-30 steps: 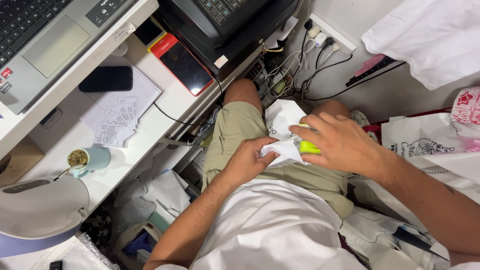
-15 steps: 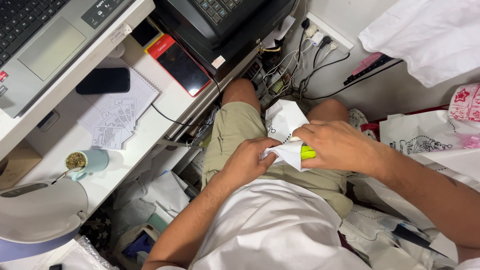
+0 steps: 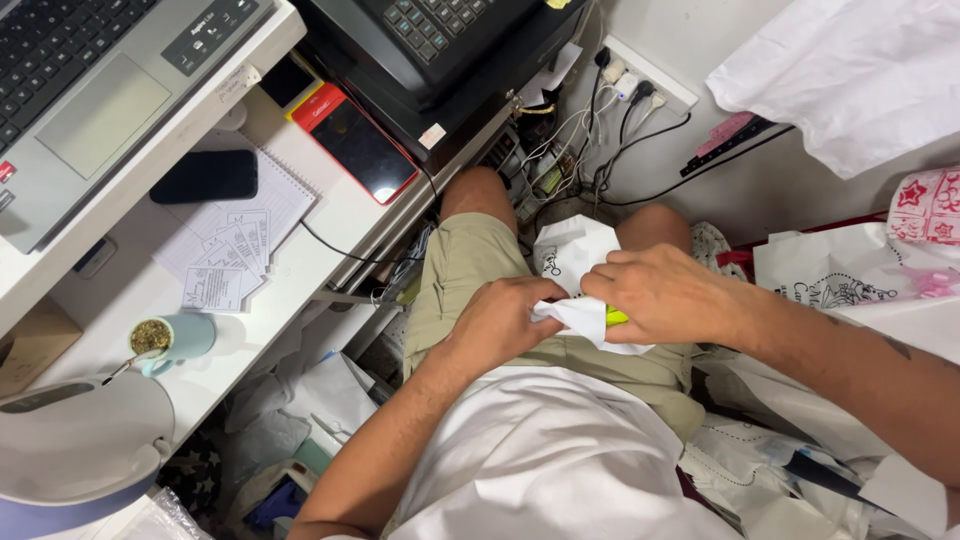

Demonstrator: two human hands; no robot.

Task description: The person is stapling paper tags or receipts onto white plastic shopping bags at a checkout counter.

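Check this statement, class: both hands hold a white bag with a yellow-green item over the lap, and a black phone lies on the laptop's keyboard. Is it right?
Not quite. In the head view the black phone lies on a notepad on the desk, beside the laptop. The left hand and right hand do hold the white bag with the yellow-green item.

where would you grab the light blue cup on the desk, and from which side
Probably by the handle low on the light blue cup, coming from the desk's near edge. The cup stands upright and full, and a spoon-like stick juts out at its lower left, so a grip over the rim looks awkward. Both hands hold white wrapping on the lap.
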